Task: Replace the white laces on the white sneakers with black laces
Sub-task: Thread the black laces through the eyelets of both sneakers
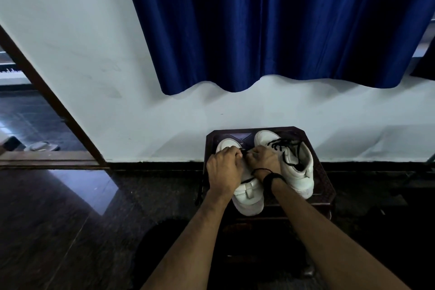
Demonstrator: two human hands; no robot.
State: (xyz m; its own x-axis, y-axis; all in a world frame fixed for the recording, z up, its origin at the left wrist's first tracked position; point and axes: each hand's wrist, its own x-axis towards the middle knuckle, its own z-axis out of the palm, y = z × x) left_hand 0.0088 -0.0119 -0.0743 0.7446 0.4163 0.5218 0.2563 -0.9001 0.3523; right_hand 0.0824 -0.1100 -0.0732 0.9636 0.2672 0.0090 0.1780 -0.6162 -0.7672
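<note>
Both hands meet over the left sneaker (247, 192) — left hand (223, 169) and right hand (263, 158) each curled, pinching the black lace (243, 153) between them near its toe — its long axis running away from the wrists, the laced right sneaker (297, 172) just beyond the right hand.

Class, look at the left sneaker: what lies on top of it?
Both hands, left and right, rest on the left sneaker, working a black lace. They cover its eyelets, so the lacing cannot be seen.

Both forearms are bare, and the right wrist wears a black band (270, 178) and a thin black thread (259, 170).
</note>
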